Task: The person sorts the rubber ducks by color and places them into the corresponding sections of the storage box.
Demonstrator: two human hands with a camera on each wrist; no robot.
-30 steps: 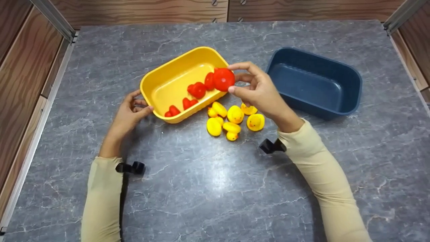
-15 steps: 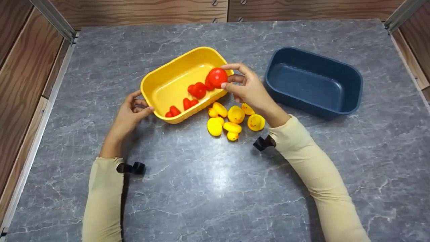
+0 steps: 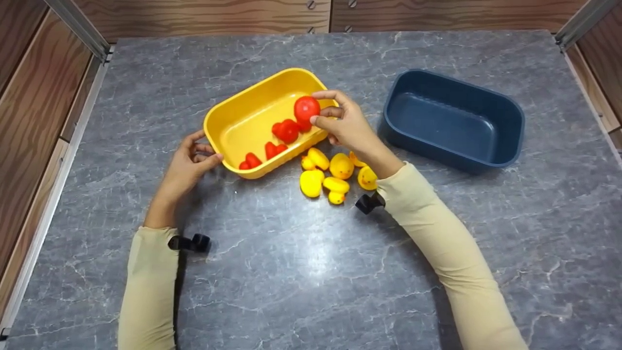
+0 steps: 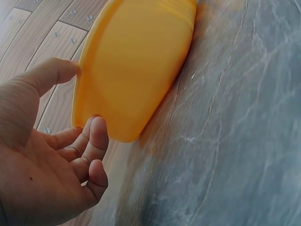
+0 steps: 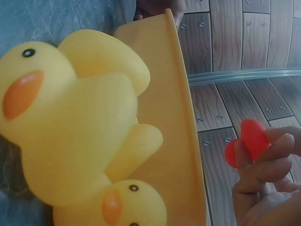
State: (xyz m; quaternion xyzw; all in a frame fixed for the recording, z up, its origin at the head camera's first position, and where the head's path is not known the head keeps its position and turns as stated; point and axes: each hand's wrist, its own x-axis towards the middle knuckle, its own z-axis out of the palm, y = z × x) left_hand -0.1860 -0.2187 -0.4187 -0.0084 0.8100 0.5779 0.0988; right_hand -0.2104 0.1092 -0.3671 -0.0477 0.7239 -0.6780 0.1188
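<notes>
My right hand (image 3: 350, 124) pinches a red rubber duck (image 3: 307, 110) between thumb and fingertips, above the right end of a yellow bin (image 3: 252, 99). In the right wrist view the same red duck (image 5: 254, 140) shows clear above the bin's rim. Several more red ducks (image 3: 286, 131) lie along the bin's near side; one is partly hidden by the held duck. At the bin's left end my left hand (image 3: 187, 163) grips the corner, thumb and index finger at the rim. The left wrist view shows its other fingers (image 4: 97, 136) loosely curled beside the bin wall.
Several yellow rubber ducks (image 3: 335, 175) are clustered against the near side of the yellow bin, some partly under my right wrist. To the right stands a dark blue bin (image 3: 454, 121) with its floor visible. Wood-patterned panels (image 3: 209, 17) border the grey marbled table (image 3: 291, 272).
My right hand has moved left with the red duck, from the bin's right edge to above its inside. The left hand and both bins stay put.
</notes>
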